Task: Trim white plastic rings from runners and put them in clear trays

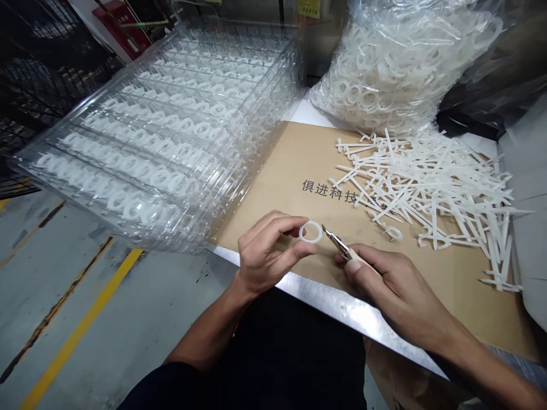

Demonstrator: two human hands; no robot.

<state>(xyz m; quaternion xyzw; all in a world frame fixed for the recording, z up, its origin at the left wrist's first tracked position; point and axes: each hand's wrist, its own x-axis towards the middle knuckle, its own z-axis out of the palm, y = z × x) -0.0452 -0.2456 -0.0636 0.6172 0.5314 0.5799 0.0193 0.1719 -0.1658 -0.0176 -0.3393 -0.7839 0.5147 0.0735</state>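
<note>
Fig.: My left hand (pixel 265 254) pinches a light, stiff-looking white plastic ring (pixel 310 232) by its rim; my right hand (pixel 384 279) closes around small side cutters (pixel 335 242), tips just beside it.

Your white plastic ring (pixel 310 232) stands out against tan cardboard (pixel 273 193) printed with dark grey characters (pixel 329 192); your silver-bladed cutters (pixel 335 240) show a pale cream handle. Milky-white plastic runners (pixel 427 193) heap alongside, while yellow stripes (pixel 84 324) mark the scuffed grey floor (pixel 55 267).
</note>
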